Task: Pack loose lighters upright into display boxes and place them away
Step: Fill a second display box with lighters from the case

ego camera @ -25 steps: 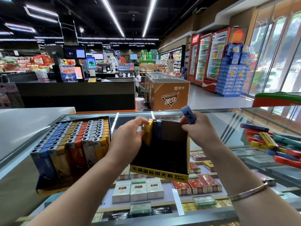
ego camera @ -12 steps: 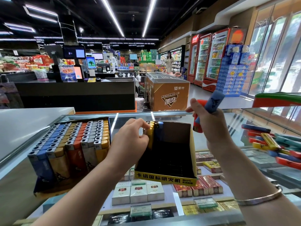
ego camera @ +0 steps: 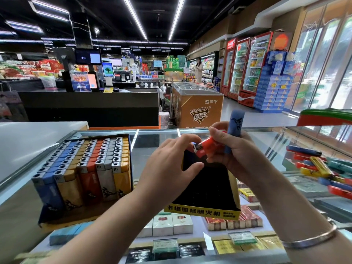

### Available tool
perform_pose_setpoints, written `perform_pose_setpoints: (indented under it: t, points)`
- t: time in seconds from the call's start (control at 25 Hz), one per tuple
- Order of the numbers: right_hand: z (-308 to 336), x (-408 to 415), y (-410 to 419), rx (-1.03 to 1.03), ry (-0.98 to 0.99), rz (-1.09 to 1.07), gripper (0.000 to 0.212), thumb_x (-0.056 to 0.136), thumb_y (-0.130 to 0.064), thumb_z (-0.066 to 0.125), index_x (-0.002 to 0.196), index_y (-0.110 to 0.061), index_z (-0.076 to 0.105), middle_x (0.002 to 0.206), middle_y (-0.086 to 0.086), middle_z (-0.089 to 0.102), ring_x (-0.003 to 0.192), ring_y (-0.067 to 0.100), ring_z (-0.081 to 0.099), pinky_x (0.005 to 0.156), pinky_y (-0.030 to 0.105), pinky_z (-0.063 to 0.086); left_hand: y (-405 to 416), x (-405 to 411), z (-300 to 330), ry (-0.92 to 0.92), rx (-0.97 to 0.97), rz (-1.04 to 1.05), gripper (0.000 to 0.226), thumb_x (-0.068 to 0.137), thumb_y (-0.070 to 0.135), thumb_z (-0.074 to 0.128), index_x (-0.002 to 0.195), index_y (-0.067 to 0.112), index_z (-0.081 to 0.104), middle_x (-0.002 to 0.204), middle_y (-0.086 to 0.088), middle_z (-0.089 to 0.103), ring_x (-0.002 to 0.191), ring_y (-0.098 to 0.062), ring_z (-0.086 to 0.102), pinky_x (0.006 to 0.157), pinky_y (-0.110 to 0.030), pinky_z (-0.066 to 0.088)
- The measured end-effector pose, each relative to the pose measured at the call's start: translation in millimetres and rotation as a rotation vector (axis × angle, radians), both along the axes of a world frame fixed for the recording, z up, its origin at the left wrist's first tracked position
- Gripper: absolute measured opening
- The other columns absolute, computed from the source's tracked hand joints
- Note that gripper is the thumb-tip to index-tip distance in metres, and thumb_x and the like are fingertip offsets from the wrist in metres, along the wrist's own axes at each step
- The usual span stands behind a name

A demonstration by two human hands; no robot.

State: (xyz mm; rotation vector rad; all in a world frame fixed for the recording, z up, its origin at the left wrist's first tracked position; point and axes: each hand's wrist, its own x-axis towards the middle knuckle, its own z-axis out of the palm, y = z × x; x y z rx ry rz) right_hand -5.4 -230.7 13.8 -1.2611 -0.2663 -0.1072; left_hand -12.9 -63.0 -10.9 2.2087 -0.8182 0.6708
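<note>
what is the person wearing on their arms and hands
Both forearms are bare, with no sleeves in view. The right wrist carries a thin, plain silver metal bangle. The left hand and right hand wear no gloves, and no rings show.

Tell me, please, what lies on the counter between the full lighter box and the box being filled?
Only bare glass counter between the full box and the open box, per the head view.

The left hand (ego camera: pixel 171 164) hides the display box's (ego camera: pixel 203 212) far left corner.
</note>
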Motion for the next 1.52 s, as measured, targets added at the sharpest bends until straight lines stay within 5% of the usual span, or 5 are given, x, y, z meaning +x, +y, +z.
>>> perform_pose_setpoints:
  t: [0.32, 0.56, 0.8, 0.96, 1.52]
  points:
    - [-3, -2, 7, -0.060, -0.009, 0.038, 0.023, 0.070, -0.025, 0.066, 0.076, -0.007, 0.054, 0.059, 0.009, 0.057, 0.048, 0.020, 0.056, 0.043, 0.026, 0.050, 1, 0, 5, -0.150, -0.089, -0.113, 0.029, 0.076, 0.034, 0.065, 0.103, 0.026, 0.065, 0.092, 0.019, 0.058, 0.090, -0.011, 0.059, 0.072, -0.032, 0.054]
    - [-6, 15, -10, -0.377, -0.278, -0.748, 0.021, 0.085, -0.016, 0.065, 0.065, -0.015, 0.058, 0.062, 0.000, 0.058, 0.056, 0.003, 0.052, 0.055, 0.013, 0.042, 3, 2, 7, -0.152, -0.249, -0.097, 0.026, 0.078, 0.045, 0.063, 0.095, 0.026, 0.066, 0.088, 0.014, 0.057, 0.085, -0.004, 0.056, 0.072, -0.014, 0.048]
    - [-17, 25, -16, -0.393, 0.107, -0.356, 0.021, 0.081, 0.006, 0.058, 0.071, -0.011, 0.064, 0.070, 0.004, 0.060, 0.068, 0.011, 0.054, 0.055, 0.012, 0.045, 6, 8, 4, -0.132, -0.303, 0.046, 0.034, 0.069, 0.038, 0.064, 0.099, 0.021, 0.061, 0.081, 0.022, 0.057, 0.078, 0.003, 0.059, 0.074, -0.013, 0.049]
    - [-14, 23, -13, -0.412, 0.119, -0.263, 0.030, 0.076, 0.017, 0.051, 0.067, -0.009, 0.062, 0.069, 0.009, 0.059, 0.070, 0.020, 0.054, 0.065, 0.026, 0.044, 9, 10, 4, -0.146, -0.292, 0.072, 0.029, 0.068, 0.037, 0.066, 0.092, 0.021, 0.062, 0.082, 0.016, 0.063, 0.077, 0.004, 0.060, 0.071, -0.017, 0.052]
    - [-17, 27, -13, -0.507, 0.056, -0.214, 0.033, 0.073, 0.017, 0.052, 0.064, -0.013, 0.064, 0.064, 0.006, 0.060, 0.068, 0.020, 0.055, 0.063, 0.026, 0.043, 4, 26, 0, -0.212, 0.081, 0.110, 0.024, 0.078, 0.020, 0.071, 0.102, 0.019, 0.071, 0.097, 0.004, 0.071, 0.099, -0.014, 0.058, 0.082, -0.030, 0.049]
